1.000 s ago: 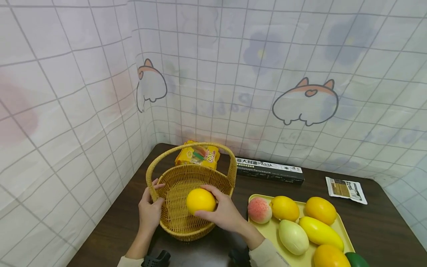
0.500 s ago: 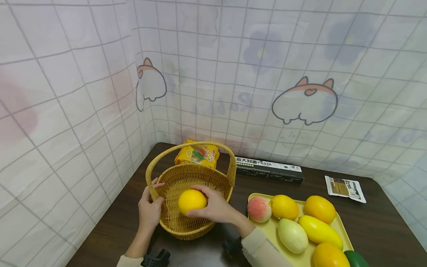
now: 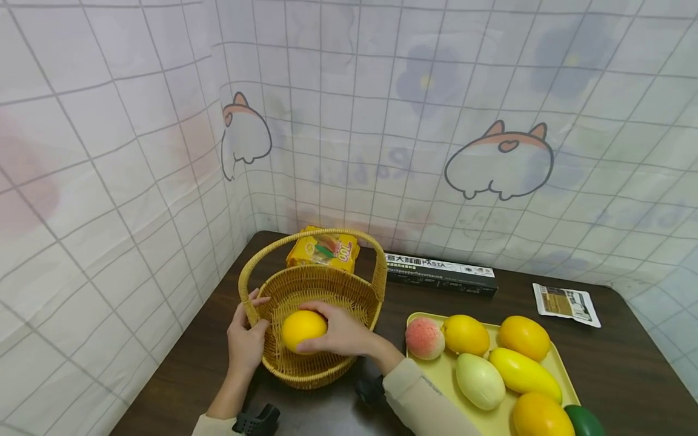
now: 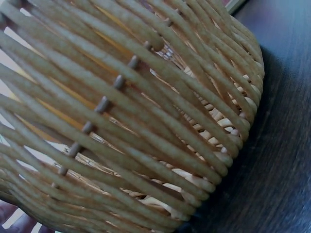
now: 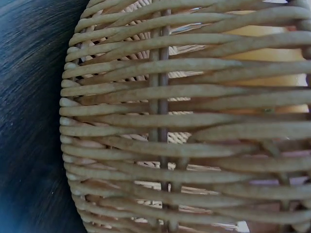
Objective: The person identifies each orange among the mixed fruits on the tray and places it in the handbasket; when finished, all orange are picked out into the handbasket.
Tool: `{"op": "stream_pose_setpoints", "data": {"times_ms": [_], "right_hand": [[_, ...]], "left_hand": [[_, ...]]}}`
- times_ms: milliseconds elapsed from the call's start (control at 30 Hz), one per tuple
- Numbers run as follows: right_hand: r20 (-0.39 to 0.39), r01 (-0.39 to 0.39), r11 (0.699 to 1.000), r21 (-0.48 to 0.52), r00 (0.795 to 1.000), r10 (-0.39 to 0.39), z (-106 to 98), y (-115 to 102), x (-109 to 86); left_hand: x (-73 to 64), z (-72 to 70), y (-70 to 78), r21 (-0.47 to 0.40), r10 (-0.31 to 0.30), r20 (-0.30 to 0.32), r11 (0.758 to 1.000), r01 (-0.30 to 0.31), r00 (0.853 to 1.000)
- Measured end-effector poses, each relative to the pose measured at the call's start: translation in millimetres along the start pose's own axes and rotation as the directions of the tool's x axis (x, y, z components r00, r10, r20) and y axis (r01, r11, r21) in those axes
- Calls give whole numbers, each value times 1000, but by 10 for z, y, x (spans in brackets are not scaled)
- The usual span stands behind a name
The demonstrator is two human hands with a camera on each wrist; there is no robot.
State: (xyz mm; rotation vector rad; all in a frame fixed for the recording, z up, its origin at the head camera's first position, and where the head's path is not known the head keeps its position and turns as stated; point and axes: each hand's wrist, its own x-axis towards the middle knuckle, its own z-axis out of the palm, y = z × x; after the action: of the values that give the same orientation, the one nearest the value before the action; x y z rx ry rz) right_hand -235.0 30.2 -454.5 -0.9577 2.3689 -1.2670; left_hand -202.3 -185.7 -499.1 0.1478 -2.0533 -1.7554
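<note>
A woven wicker basket (image 3: 311,379) with a tall arched handle stands on the dark table. My left hand (image 3: 246,339) grips its left rim at the foot of the handle, thumb on the near side. In the left wrist view, a bit of that hand's fingers (image 4: 22,224) shows below the basket's wall (image 4: 146,121). Down inside the basket, my right hand (image 3: 340,330) holds a round yellow-orange fruit (image 3: 302,330) between thumb and fingers. Through the weave (image 5: 112,131) in the right wrist view, the fruit shows as a yellow patch.
Right of the basket, a pale yellow tray (image 3: 444,378) bears a peach (image 3: 425,338), a pale green fruit (image 3: 480,381) and several yellow ones. Behind stand a yellow snack packet (image 3: 322,249) and a black pasta box (image 3: 442,275). A flat sachet (image 3: 566,304) lies at far right.
My right hand has moved left and a little lower into the basket, carrying the round yellow-orange fruit. The left hand keeps its grip on the basket's rim.
</note>
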Motion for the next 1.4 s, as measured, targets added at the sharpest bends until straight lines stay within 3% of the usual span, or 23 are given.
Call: {"op": "stream_pose_setpoints", "data": {"times_ms": [433,867,1167,1300,1400], "right_hand": [[88,-17,999,35,996,14,56,16,81],[102,3,994,107,995,-14,68,45,92],[163,31,995,90,986,-45,61,34,93],[148,54,996,69,987,-64,68,28,82],[79,73,996,54,994,-77,85,13,47]], "left_hand": [[-10,-1,15,10,9,-5,1000,-9,1000],[-5,1,19,3,9,-9,1000,-9,1000],[-20,-16,19,-7,4,3,1000,-4,1000],[-15,-18,13,3,-1,6,1000,1,1000],[-16,-13,56,17,-14,6,1000,14,1000]]}}
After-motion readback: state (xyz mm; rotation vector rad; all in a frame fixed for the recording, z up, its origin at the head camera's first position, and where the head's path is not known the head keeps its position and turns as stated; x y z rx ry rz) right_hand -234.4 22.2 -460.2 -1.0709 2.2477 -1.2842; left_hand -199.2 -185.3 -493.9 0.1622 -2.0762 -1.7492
